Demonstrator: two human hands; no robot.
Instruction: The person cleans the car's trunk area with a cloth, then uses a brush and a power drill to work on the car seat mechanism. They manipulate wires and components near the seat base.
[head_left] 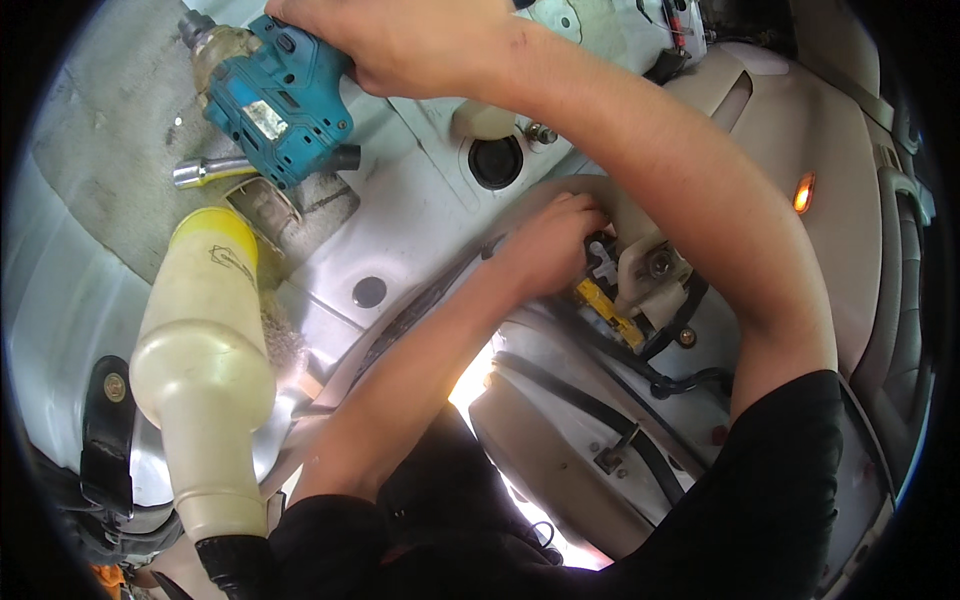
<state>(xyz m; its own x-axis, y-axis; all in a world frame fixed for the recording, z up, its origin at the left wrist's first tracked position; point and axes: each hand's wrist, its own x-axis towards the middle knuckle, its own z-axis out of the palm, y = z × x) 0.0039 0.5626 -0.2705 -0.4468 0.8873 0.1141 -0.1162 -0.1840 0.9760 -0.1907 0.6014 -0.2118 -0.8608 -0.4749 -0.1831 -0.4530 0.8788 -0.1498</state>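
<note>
At the top, my right hand (415, 45) is wrapped round the handle of a teal impact driver (285, 115); the top edge of the picture cuts off part of the hand. The driver's nose points to the upper left. Lower down, my left hand (555, 245) has its fingers curled at the edge of beige trim (608, 192), and whatever they grip is hidden. Just right of those fingers are a yellow plastic connector (610, 315) and a beige belt fitting (650, 270). My right forearm passes above the left hand.
A chrome socket (205, 172) lies on grey carpet beside the driver. A cream bottle-shaped plastic piece (205, 340) with a yellow end stands at left. Bare white car-body metal holds a black round plug (495, 160). Black cabling (590, 415) runs along the sill, and a beige trim panel (790, 230) fills the right.
</note>
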